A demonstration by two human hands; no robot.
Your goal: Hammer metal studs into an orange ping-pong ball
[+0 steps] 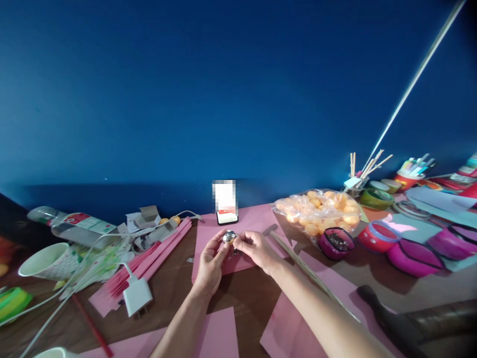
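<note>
A small shiny silver ball (229, 236) is held up over a pink paper sheet (203, 226) in the middle of the table. My left hand (209, 262) grips it from the left with thumb and fingers. From the right, the closed fingertips of my right hand (257, 251) meet its edge, where something small and yellowish shows; I cannot make out what that is. Below the fingers hangs a small dark bit, too blurred to name. Just behind my hands a phone (227, 219) stands upright on the paper, its screen pixelated.
Right of my hands lie a bag of orange balls (316, 209), a magenta bowl of dark bits (336, 243), wooden sticks (301, 266) and a hammer (395, 318). To the left are a white charger (137, 296), pink paper strips (149, 266), a plastic bottle (80, 228) and a paper cup (46, 261).
</note>
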